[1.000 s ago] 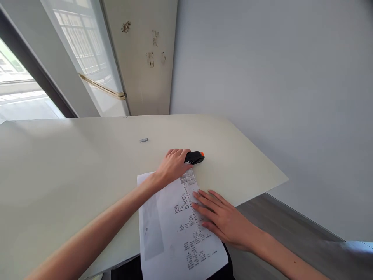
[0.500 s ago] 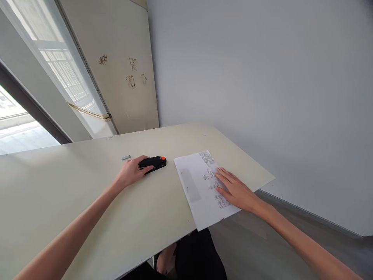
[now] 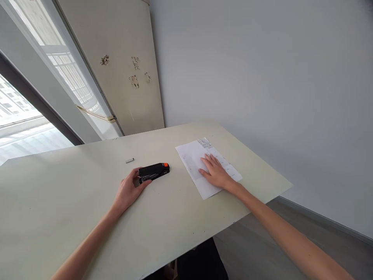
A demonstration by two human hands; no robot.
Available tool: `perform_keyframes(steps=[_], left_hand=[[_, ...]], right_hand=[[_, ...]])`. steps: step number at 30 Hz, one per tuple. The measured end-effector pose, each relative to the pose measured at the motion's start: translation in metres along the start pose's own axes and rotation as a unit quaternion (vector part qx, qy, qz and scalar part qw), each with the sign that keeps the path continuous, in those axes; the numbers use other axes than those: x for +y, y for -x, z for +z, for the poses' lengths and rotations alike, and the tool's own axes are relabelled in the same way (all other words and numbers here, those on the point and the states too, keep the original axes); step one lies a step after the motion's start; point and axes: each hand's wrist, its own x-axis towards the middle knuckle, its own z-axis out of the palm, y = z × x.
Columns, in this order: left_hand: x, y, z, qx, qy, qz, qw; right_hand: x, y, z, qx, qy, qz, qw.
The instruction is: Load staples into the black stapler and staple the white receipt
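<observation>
The black stapler [image 3: 154,171] lies on the white table [image 3: 151,225], its rear end pinched between the left hand's [image 3: 128,190] thumb and fingers. Rightward, the right hand [image 3: 215,172] rests spread on printed paper [image 3: 192,159]. Beyond the stapler lies a staple strip [image 3: 129,160].

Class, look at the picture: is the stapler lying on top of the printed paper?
No, the stapler lies beside the paper, with a bare strip of table showing between the two.

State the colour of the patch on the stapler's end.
The patch on the black stapler is orange, clearest in the head view.
</observation>
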Motion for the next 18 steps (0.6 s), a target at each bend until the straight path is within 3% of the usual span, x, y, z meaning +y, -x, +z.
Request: perform_keyframes(steps=[4, 8, 13, 16, 18], left_hand=[[-0.002, 0.015, -0.002, -0.013, 0.012, 0.009, 1.000], [-0.005, 0.030, -0.003, -0.021, 0.029, 0.025, 0.999], [-0.014, 0.035, -0.015, -0.059, 0.082, 0.057, 0.993], [-0.024, 0.038, -0.035, -0.104, 0.186, 0.064, 0.975], [-0.030, 0.041, -0.047, -0.088, 0.242, 0.022, 0.966]], right_hand=[[-0.033, -0.002, -0.007, 0.025, -0.138, 0.001, 0.990], [-0.082, -0.007, 0.017, 0.017, -0.335, -0.007, 0.942], [-0.127, -0.027, 0.060, 0.007, -0.397, -0.040, 0.917], [-0.137, -0.031, 0.070, -0.006, -0.411, -0.057, 0.910], [-0.137, -0.030, 0.072, -0.015, -0.414, -0.064, 0.908]])
